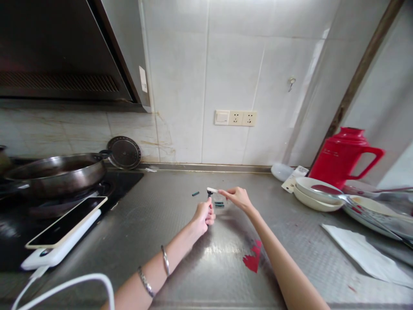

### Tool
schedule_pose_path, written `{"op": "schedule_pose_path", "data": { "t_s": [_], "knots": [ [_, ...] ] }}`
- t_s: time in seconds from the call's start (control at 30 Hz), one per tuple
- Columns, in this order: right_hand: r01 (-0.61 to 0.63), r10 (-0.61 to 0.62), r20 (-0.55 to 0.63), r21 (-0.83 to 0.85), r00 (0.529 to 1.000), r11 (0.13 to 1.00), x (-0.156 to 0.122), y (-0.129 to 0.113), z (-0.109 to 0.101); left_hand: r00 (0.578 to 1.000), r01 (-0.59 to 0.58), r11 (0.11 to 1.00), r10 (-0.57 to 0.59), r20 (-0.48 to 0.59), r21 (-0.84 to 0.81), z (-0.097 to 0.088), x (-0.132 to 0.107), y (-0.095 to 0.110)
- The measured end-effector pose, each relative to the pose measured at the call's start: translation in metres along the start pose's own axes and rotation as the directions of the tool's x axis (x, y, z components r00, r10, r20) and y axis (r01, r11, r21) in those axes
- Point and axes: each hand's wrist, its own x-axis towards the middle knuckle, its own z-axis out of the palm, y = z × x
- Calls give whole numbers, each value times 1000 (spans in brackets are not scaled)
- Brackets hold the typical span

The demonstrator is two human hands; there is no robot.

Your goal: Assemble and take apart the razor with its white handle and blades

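Observation:
My left hand [204, 214] is closed around the dark handle of what looks like a razor [209, 193], held upright with its head at the top. Pinched in the fingers of my right hand [238, 197] is a slim white piece [212, 190], too small to identify, which meets or overlaps the razor's head. Just behind my left hand, dark green razor cartridges [219, 204] lie in a clear holder on the metal counter [155, 224]. Another dark green strip [195, 193] rests to the left of the razor.
At left, a pan [61, 172] sits on the stove, with a phone [69, 221] on a white power bank near its edge. A red thermos [345, 157], stacked bowls [318, 196] and a white paper [368, 254] occupy the right. A red patch [253, 257] marks the counter's front.

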Motion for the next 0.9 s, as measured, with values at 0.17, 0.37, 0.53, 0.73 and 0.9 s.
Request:
{"op": "schedule_pose_path", "data": {
  "t_s": [0.17,0.37,0.53,0.73,0.9],
  "knots": [
    [-64,64,8,13,998,998,1,12,-4,999,-20,1000,20,-30,-12,-1,0,3],
    [-39,37,25,64,999,997,1,4,1,1000,-13,1000,13,-14,11,0,0,-1],
    [-78,77,40,25,996,997,-2,10,-4,1000,-10,1000,10,-11,-6,-3,3,1],
    [-47,44,58,63,997,997,-2,4,-1,1000,-7,1000,7,-3,19,0,1,-4],
    [-76,73,58,47,996,996,-2,11,-6,999,-31,1000,31,-25,3,0,1,-1]
  ]
}}
